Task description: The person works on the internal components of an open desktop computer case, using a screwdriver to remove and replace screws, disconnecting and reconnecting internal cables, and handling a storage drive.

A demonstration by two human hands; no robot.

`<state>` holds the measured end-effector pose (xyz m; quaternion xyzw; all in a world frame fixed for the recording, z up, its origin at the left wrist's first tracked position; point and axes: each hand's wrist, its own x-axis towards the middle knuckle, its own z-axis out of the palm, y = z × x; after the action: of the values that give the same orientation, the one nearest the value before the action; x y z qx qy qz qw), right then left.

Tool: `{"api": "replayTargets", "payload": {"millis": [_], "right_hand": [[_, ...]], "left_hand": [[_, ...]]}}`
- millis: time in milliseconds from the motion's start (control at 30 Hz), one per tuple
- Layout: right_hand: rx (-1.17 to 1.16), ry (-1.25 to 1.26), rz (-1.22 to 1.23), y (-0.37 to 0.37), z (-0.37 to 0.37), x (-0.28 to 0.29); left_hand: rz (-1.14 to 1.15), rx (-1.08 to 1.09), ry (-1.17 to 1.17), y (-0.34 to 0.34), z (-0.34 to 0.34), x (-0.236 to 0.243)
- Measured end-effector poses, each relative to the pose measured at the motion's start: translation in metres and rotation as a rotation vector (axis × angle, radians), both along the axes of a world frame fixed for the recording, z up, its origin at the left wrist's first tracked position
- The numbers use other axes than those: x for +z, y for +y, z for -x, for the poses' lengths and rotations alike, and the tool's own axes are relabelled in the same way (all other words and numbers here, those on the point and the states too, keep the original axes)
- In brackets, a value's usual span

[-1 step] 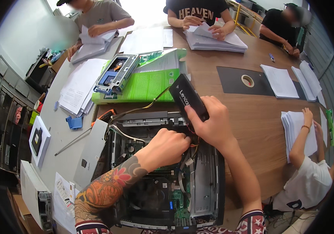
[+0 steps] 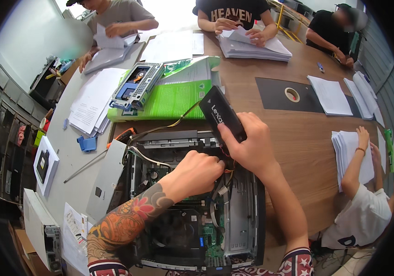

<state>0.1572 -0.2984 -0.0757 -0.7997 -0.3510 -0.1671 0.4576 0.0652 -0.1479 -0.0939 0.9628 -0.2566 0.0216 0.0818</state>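
Observation:
My right hand (image 2: 254, 142) grips a flat black solid-state drive (image 2: 222, 115) between thumb and fingers, tilted above the far right corner of an opened desktop computer case (image 2: 243, 225). A yellow-and-black cable (image 2: 171, 125) runs from beside the drive toward the case's far left corner. Over the case's inside, my left hand (image 2: 201, 170) is closed, its fingertips near the thin coloured wires (image 2: 229, 171). Whatever it pinches is hidden by the knuckles. Below my left wrist lie a black fan (image 2: 167, 230) and a green circuit board (image 2: 214, 246).
Beyond the case, a metal drive caddy (image 2: 137, 85) rests on a green package (image 2: 178, 99). Left of the case are a side panel (image 2: 107, 179), a long screwdriver (image 2: 86, 166) and a blue plastic part (image 2: 87, 144). Tape (image 2: 292, 94) lies right. Several people handle paper stacks (image 2: 256, 50) around the table.
My hands and the drive hold their places. At the far left, another person's hand has risen slightly with a sheet of paper.

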Motion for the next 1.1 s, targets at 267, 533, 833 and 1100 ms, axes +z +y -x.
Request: {"api": "replayTargets", "payload": {"millis": [267,533,833,1100], "right_hand": [[0.02,0.025,-0.014,0.0,0.0,-0.002],[0.012,0.027,-0.019,0.0,-0.002,-0.001],[0.01,0.038,0.007,0.003,0.0,0.0],[-0.035,-0.003,-0.024,-0.008,0.0,0.004]], "left_hand": [[0.035,0.115,0.034,-0.003,-0.001,0.004],[-0.077,0.075,0.083,-0.002,-0.003,0.013],[0.005,-0.009,0.019,0.004,-0.005,0.002],[-0.049,-0.054,0.038,-0.009,-0.01,0.014]]}}
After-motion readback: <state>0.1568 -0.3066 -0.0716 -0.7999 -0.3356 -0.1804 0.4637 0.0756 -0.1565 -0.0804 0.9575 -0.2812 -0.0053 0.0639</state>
